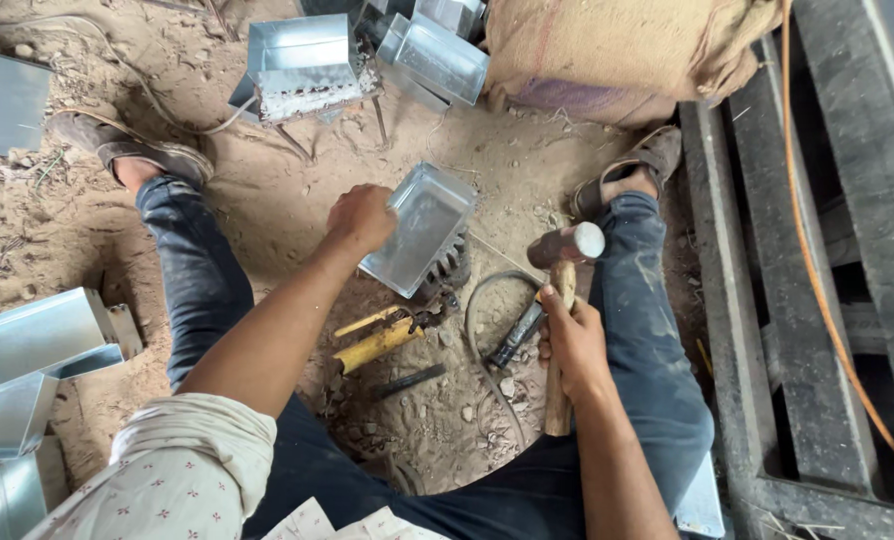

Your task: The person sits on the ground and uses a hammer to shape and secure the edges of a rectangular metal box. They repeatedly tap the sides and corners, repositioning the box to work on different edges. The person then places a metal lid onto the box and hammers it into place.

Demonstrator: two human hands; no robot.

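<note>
Head view showed the left hand (363,218) gripping the edge of a metal tray (422,228) (tilted on a toothed block (447,270)) over the sand (267,190); the right hand (573,343) was closed around a hammer (564,290).

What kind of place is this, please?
Probably an informal sheet-metal workshop on bare ground: the left hand steadies a metal tray, the right hand grips a hammer, and finished trays lie on the sand.
</note>
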